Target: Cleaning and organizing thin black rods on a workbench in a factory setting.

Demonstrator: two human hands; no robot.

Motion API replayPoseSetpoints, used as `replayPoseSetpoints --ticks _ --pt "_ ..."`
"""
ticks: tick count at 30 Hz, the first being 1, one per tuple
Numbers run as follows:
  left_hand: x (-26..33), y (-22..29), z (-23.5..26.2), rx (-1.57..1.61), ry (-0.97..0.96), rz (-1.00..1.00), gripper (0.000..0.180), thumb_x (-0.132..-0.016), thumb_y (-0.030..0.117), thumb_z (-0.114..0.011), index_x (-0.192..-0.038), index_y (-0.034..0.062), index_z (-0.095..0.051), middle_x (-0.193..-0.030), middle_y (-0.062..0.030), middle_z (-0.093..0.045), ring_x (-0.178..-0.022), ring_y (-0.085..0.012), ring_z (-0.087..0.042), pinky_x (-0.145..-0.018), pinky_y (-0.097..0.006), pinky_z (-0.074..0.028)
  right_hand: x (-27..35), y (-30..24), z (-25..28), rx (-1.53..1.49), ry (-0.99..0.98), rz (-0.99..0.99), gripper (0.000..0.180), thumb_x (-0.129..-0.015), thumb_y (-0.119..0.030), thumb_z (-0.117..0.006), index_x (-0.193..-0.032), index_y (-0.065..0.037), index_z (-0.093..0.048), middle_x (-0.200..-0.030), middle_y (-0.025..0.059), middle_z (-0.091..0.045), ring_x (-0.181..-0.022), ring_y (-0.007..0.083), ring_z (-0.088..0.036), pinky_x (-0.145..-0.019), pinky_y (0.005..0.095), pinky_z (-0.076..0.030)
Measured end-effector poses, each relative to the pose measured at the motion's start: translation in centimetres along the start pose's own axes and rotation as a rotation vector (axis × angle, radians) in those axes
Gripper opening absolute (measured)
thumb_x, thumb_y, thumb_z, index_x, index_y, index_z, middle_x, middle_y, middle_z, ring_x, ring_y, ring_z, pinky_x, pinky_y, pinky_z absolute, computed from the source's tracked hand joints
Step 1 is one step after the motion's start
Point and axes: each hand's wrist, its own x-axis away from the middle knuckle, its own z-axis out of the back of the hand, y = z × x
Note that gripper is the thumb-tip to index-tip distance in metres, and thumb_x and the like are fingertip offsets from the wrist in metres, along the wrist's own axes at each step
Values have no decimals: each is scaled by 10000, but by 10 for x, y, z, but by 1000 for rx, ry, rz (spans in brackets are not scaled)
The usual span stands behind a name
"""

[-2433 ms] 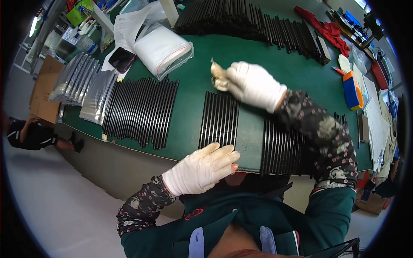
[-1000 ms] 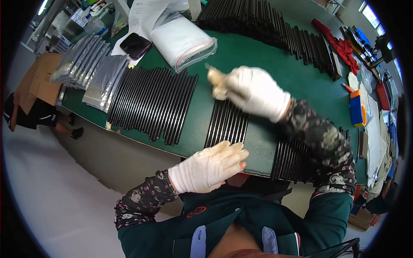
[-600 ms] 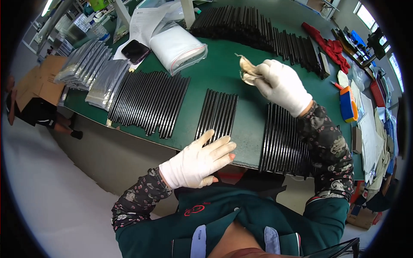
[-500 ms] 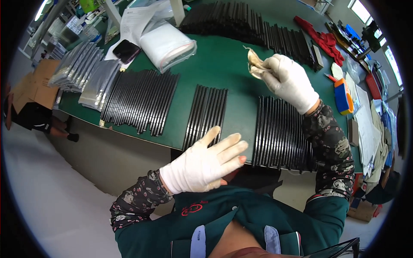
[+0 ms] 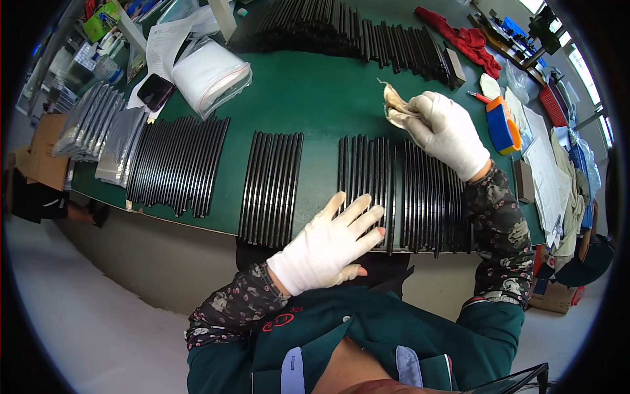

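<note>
My left hand (image 5: 331, 241), in a white glove with some bare fingertips, is open. Its spread fingers lie over the lower ends of a loosely spaced row of black rods (image 5: 364, 164); whether they press on them is unclear. My right hand (image 5: 446, 128), also gloved, is closed on a crumpled beige cloth (image 5: 394, 102), held above the table beyond the rods. Under my right forearm is a tighter row of black rods (image 5: 426, 197), partly hidden by the sleeve. To the left are a narrow group of black rods (image 5: 271, 187) and a wider one (image 5: 177, 164).
The green table (image 5: 295, 85) bears a large pile of black rods (image 5: 308, 29) at the back. Bagged packs (image 5: 88, 121), a phone (image 5: 155, 92) and a white plastic-wrapped bundle (image 5: 210, 75) lie left. A blue-and-orange tape dispenser (image 5: 503, 128) and red cloth (image 5: 469, 43) are at right.
The view has shifted. My left hand has moved right, onto the rods. The right-hand row now shows a gap, with its left rods spread apart. My right hand still grips the cloth.
</note>
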Motion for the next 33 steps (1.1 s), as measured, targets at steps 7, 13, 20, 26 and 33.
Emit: replayPoseSetpoints --ticks 7,13,20,26,33 --pt "-10 5 -6 31 67 -59 729 -637 387 -791 -1235 81 -507 -1401 -150 -425 -1313 -348 -402 -1034 -559 -338 -3 6 -5 -83 -37 -125 192 -851 -222 -650 -869 -36 -608 -786 124 -597 -754 317 -607 -667 389 -491" --pt "-12 4 -16 -41 89 23 537 -652 356 -784 -1035 60 -553 -1337 -152 -495 -1275 -345 -443 -1034 -519 -356 -4 -2 -6 -75 -70 -88 192 -849 -222 -650 -860 -37 -601 -773 123 -585 -744 321 -601 -662 395 -487" --pt "-14 10 -11 -84 106 84 468 -652 255 -778 -1015 59 -558 -1249 -138 -536 -1237 -333 -472 -1029 -485 -369 -3 -6 -6 -97 -97 -84 192 -848 -222 -650 -838 -38 -598 -760 121 -582 -728 323 -597 -649 395 -485" --pt "5 6 -11 -30 178 32 622 -631 234 -771 -1195 81 -559 -1270 -148 -515 -1245 -323 -465 -1045 -473 -363 9 -58 -18 -317 -71 242 160 -816 -189 -644 -808 -44 -575 -692 122 -561 -624 312 -585 -558 399 -485" --pt "7 2 0 4 30 -26 713 -601 268 -786 -1235 46 -547 -1318 -110 -462 -1266 -281 -432 -1062 -409 -363 -32 -17 -70 -44 -116 219 121 -830 -153 -627 -879 -54 -577 -777 91 -593 -700 291 -618 -599 375 -529"
